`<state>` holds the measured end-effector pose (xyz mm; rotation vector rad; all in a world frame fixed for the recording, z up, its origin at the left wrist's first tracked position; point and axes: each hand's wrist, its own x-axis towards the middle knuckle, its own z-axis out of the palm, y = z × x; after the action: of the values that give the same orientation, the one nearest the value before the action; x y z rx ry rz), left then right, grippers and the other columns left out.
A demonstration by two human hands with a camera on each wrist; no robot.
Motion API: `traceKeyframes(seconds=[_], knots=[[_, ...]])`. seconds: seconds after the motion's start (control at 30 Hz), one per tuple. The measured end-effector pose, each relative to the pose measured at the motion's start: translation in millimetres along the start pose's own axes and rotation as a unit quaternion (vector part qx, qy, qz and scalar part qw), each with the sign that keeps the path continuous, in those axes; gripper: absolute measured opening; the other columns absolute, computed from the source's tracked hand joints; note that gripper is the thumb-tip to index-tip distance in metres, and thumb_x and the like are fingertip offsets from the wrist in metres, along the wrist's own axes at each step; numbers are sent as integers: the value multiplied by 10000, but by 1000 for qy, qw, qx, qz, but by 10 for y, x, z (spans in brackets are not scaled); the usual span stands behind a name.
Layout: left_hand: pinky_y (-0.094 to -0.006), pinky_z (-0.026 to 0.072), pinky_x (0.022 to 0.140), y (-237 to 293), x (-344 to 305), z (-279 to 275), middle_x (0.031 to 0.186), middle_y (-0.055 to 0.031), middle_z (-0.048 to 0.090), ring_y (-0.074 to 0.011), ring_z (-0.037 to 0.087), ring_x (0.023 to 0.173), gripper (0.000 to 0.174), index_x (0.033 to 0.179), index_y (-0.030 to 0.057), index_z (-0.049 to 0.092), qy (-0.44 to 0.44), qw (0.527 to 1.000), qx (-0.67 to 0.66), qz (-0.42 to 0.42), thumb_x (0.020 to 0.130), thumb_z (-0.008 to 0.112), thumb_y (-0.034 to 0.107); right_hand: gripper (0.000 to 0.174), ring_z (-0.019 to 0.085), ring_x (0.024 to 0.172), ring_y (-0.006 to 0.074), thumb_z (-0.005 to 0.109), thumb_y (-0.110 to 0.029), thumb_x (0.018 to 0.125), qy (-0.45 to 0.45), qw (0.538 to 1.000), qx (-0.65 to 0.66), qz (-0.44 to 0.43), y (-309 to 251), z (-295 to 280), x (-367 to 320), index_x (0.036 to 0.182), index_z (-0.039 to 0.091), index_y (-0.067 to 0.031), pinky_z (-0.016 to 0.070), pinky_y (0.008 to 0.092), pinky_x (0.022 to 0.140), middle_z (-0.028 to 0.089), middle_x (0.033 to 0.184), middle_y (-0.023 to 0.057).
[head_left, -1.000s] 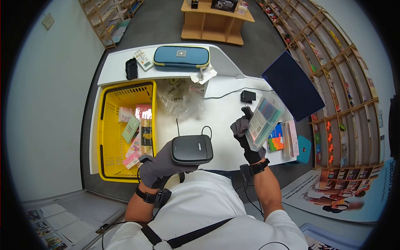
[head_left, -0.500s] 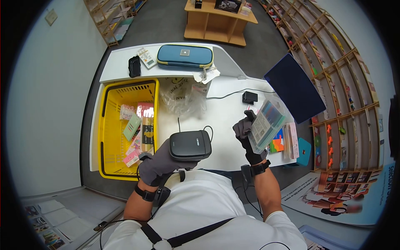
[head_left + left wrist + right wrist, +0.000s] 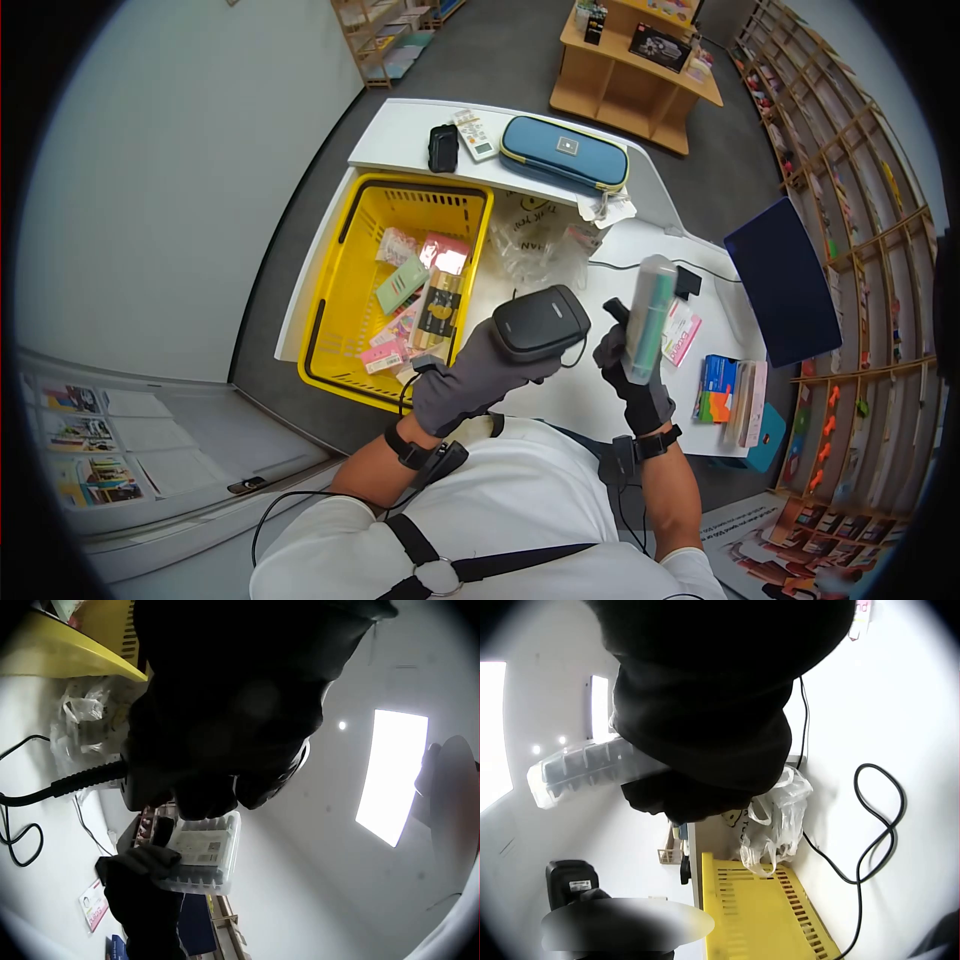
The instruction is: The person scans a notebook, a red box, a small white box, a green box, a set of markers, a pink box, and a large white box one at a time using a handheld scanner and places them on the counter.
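Note:
My gloved left hand (image 3: 470, 385) grips a dark handheld barcode scanner (image 3: 539, 322) above the white counter (image 3: 560, 385), its head turned toward the pack. My gloved right hand (image 3: 630, 372) holds up a clear plastic pack of coloured pens (image 3: 648, 315), edge-on to the head camera. In the left wrist view the pack (image 3: 202, 851) shows a white barcode label facing the scanner (image 3: 217, 735). The right wrist view shows the pack (image 3: 585, 769) in my right hand and the scanner (image 3: 571, 881) lower left. Scanner and pack are close but apart.
A yellow basket (image 3: 345, 275) with several small packets stands left on the counter. A crumpled clear bag (image 3: 535, 245), a blue pouch (image 3: 565, 152), a black cable (image 3: 870, 825), a dark monitor (image 3: 785, 285) and colourful items (image 3: 725, 388) lie around.
The head view has swung left. My right hand has turned the pen pack edge-on and brought it nearer the scanner, which my left hand has lifted toward it.

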<state>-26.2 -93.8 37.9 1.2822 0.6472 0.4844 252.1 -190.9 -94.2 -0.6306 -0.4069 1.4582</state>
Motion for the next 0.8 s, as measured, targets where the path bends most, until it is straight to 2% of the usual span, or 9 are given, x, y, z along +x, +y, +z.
traceKeyframes(seconds=[0.03, 0.13, 0.17, 0.27, 0.43, 0.53, 0.57, 0.67, 0.8], knots=[[-270, 579, 745, 0, -4, -15, 971, -20, 772, -78, 695, 821, 392, 1222, 29, 712, 3, 1000, 2, 2, 874, 872, 115, 544, 545, 598, 148, 509, -406, 1140, -4, 1000, 0, 0, 17, 84, 39, 1514, 532, -11, 438, 333, 596, 622, 801, 11], [-270, 571, 733, -27, -25, -49, 953, -21, 765, -81, 686, 807, 370, 1230, 29, 712, 78, 996, -39, -27, 901, 853, 120, 468, 636, 732, 184, 548, -336, 1130, 213, 973, -33, 85, 125, 425, 225, 1465, 560, -8, 528, 358, 665, 698, 980, 59], [-270, 571, 733, -3, -45, -63, 953, -21, 765, -81, 686, 807, 370, 1230, 29, 712, 78, 996, -36, -26, 901, 853, 120, 468, 636, 732, 184, 548, -336, 1130, 211, 974, -31, 83, 149, 518, 301, 1465, 560, -8, 528, 358, 665, 698, 980, 59], [-272, 591, 766, 131, -151, -102, 1039, -19, 769, -70, 703, 867, 573, 1349, 40, 657, -1, 999, -28, -25, 838, 911, 86, 411, 695, 905, 189, 589, -273, 1109, 91, 989, -30, 116, 185, 772, 590, 1420, 577, -4, 592, 348, 809, 712, 1166, 100], [-278, 563, 716, 218, -216, -60, 937, -18, 761, -86, 677, 795, 401, 1218, 28, 707, -25, 999, 26, -10, 877, 885, 141, 397, 718, 1043, 177, 627, -214, 1073, 29, 965, -200, 169, 265, 1011, 925, 1405, 595, 2, 587, 314, 929, 724, 1244, 99], [-279, 562, 706, 83, -192, -41, 932, -14, 759, -86, 669, 777, 411, 1198, 32, 706, 11, 984, 101, 144, 857, 905, 147, 517, 718, 1149, 171, 695, -259, 1037, -65, 882, -420, 203, 419, 1005, 1148, 1467, 594, 11, 575, 299, 1016, 729, 1318, 123], [-279, 562, 706, 54, -181, -54, 932, -14, 759, -86, 669, 777, 411, 1198, 32, 706, 8, 984, 101, 143, 857, 905, 147, 517, 718, 1149, 171, 695, -259, 1037, -63, 883, -420, 202, 462, 1000, 1149, 1467, 594, 11, 575, 299, 1016, 729, 1318, 123], [-281, 562, 699, 23, -187, -80, 927, -14, 758, -89, 661, 759, 406, 1179, 30, 708, -8, 996, 75, 45, 845, 913, 136, 515, 718, 1125, 163, 696, -241, 1041, -181, 907, -371, 83, 484, 1171, 989, 1487, 611, 0, 576, 296, 986, 730, 1303, 120], [-278, 563, 692, 50, -188, -73, 941, -18, 766, -91, 677, 774, 401, 1188, 31, 729, -2, 1000, 29, -10, 844, 908, 129, 529, 720, 1076, 157, 680, -224, 1053, -110, 963, -192, 152, 485, 1056, 840, 1529, 589, -10, 574, 299, 957, 739, 1273, 105]])
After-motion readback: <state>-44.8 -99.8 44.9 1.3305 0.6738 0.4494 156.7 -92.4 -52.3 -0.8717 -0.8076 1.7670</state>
